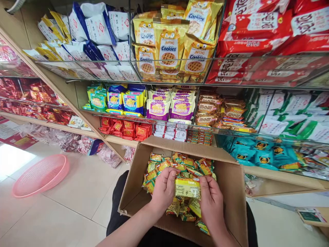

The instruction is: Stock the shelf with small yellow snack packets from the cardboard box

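An open cardboard box (228, 192) rests on my lap, filled with several small yellow and green snack packets (180, 166). Both hands are inside it, gripping one stack of yellow packets (187, 188) between them. My left hand (163, 188) closes on the stack's left end. My right hand (211, 202) closes on its right end. More loose packets lie under and beyond the hands.
Glass-fronted shelves of packaged snacks rise ahead: cookie bags (168, 46), red packs (257, 31), purple soda biscuit packs (169, 108), teal packs (257, 154). A pink plastic basket (41, 175) lies on the tiled floor at left. A wooden shelf edge (282, 178) runs to the right.
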Available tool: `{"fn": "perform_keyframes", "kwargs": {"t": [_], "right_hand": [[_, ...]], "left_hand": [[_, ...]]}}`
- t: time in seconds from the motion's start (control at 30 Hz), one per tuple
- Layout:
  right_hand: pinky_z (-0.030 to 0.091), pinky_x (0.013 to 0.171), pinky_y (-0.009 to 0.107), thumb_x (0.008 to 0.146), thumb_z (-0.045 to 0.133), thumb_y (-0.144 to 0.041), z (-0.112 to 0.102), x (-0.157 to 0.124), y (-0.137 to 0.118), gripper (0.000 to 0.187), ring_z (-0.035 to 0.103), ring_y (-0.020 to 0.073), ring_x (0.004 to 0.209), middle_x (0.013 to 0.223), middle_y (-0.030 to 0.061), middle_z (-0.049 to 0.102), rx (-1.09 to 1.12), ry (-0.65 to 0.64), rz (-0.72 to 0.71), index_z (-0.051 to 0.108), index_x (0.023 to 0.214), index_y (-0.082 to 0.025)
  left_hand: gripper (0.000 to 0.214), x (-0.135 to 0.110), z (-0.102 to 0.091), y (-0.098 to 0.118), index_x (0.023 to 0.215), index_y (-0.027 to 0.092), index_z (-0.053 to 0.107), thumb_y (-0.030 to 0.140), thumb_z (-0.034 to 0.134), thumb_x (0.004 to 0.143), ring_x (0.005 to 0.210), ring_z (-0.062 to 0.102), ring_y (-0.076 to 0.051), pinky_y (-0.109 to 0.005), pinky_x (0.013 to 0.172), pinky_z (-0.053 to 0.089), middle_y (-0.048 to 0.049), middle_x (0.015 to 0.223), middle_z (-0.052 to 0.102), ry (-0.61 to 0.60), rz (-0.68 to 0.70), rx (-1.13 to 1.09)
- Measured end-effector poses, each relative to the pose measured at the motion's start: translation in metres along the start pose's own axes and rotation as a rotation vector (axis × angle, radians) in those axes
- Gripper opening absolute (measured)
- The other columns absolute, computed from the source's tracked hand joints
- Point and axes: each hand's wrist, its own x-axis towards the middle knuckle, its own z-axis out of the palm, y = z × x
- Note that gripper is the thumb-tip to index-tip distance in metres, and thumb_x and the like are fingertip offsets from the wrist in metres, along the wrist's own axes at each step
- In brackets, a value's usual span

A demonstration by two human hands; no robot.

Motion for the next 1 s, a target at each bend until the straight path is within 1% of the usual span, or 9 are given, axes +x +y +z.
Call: {"fn": "perform_keyframes", "kwargs": {"t": [0.1, 0.17, 0.27, 0.4, 0.53, 0.67, 0.8, 0.87, 1.0], "right_hand": [[0.045, 0.056, 0.025, 0.078, 0.046, -0.047, 0.001, -0.002, -0.005, 0.028, 0.053, 0.0147, 0.061, 0.068, 0.0012, 0.056, 0.112, 0.013, 0.085, 0.048, 0.076, -0.019], [0.045, 0.054, 0.025, 0.078, 0.046, -0.046, -0.002, -0.001, -0.011, 0.028, 0.054, 0.0146, 0.06, 0.066, 0.0012, 0.056, 0.045, 0.04, 0.021, 0.049, 0.075, -0.018], [0.046, 0.056, 0.024, 0.08, 0.046, -0.039, -0.012, 0.001, -0.019, 0.023, 0.055, 0.0146, 0.062, 0.066, 0.0023, 0.058, -0.184, 0.054, -0.232, 0.053, 0.074, -0.018], [0.046, 0.059, 0.023, 0.08, 0.049, -0.023, -0.027, 0.003, -0.03, 0.009, 0.058, 0.0133, 0.064, 0.07, 0.0012, 0.062, -0.362, -0.048, -0.657, 0.058, 0.081, -0.021], [0.047, 0.057, 0.024, 0.077, 0.054, -0.015, -0.033, -0.002, -0.04, 0.015, 0.057, 0.0123, 0.063, 0.068, 0.0001, 0.059, -0.352, -0.3, -0.877, 0.06, 0.087, -0.024], [0.048, 0.072, 0.032, 0.076, 0.054, -0.018, -0.031, -0.011, -0.034, 0.013, 0.056, 0.0172, 0.086, 0.088, 0.0049, 0.058, -0.213, -0.255, -0.681, 0.061, 0.087, -0.022], [0.049, 0.078, 0.034, 0.08, 0.051, -0.031, -0.026, -0.014, -0.023, 0.033, 0.052, 0.0218, 0.104, 0.116, 0.0087, 0.052, 0.104, -0.252, -0.11, 0.049, 0.112, -0.023], [0.051, 0.072, 0.032, 0.079, 0.052, -0.033, -0.024, -0.013, -0.023, 0.04, 0.056, 0.0211, 0.097, 0.113, 0.008, 0.055, 0.227, -0.312, 0.089, 0.042, 0.117, -0.025], [0.052, 0.065, 0.03, 0.076, 0.058, -0.033, -0.022, -0.013, -0.03, 0.042, 0.059, 0.02, 0.087, 0.103, 0.007, 0.06, 0.228, -0.316, 0.148, 0.042, 0.114, -0.024]], "left_hand": [[0.035, -0.001, 0.005, 0.007, 0.078, 0.017, 0.059, 0.046, 0.04, 0.082, 0.071, 0.052, -0.014, -0.024, 0.067, 0.041, -0.0034, 0.073, 0.06, 0.036, -0.036, -0.062], [0.037, -0.001, 0.007, 0.009, 0.076, 0.017, 0.059, 0.049, 0.04, 0.08, 0.069, 0.051, -0.013, -0.023, 0.064, 0.04, -0.0025, 0.071, 0.058, 0.054, -0.089, -0.093], [0.043, 0.0, 0.006, 0.008, 0.081, 0.017, 0.059, 0.056, 0.04, 0.078, 0.054, 0.047, -0.01, -0.021, 0.051, 0.038, 0.0005, 0.06, 0.052, -0.022, -0.256, -0.141], [0.057, 0.002, 0.0, 0.009, 0.099, 0.018, 0.053, 0.065, 0.028, 0.076, 0.041, 0.046, -0.009, -0.02, 0.041, 0.033, 0.0026, 0.055, 0.049, -0.327, -0.609, -0.375], [0.043, 0.003, -0.006, 0.017, 0.099, 0.018, 0.052, 0.051, 0.053, 0.072, 0.052, 0.055, -0.009, -0.019, 0.047, 0.037, -0.0011, 0.068, 0.057, -0.508, -0.71, -0.6], [0.036, 0.004, -0.012, 0.022, 0.101, 0.02, 0.052, 0.032, 0.063, 0.069, 0.085, 0.056, -0.016, -0.026, 0.069, 0.045, -0.0056, 0.098, 0.058, -0.392, -0.37, -0.554], [0.044, 0.003, -0.016, 0.021, 0.112, 0.022, 0.045, 0.02, 0.061, 0.071, 0.105, 0.047, -0.019, -0.029, 0.083, 0.042, -0.0064, 0.108, 0.052, -0.426, -0.08, -0.363], [0.046, 0.002, -0.016, 0.02, 0.115, 0.023, 0.042, 0.017, 0.059, 0.072, 0.108, 0.045, -0.02, -0.03, 0.087, 0.04, -0.0068, 0.116, 0.048, -0.437, -0.002, -0.309], [0.046, 0.002, -0.011, 0.017, 0.119, 0.024, 0.039, 0.02, 0.056, 0.076, 0.111, 0.043, -0.02, -0.032, 0.09, 0.038, -0.0077, 0.126, 0.041, -0.399, -0.025, -0.326]]}}
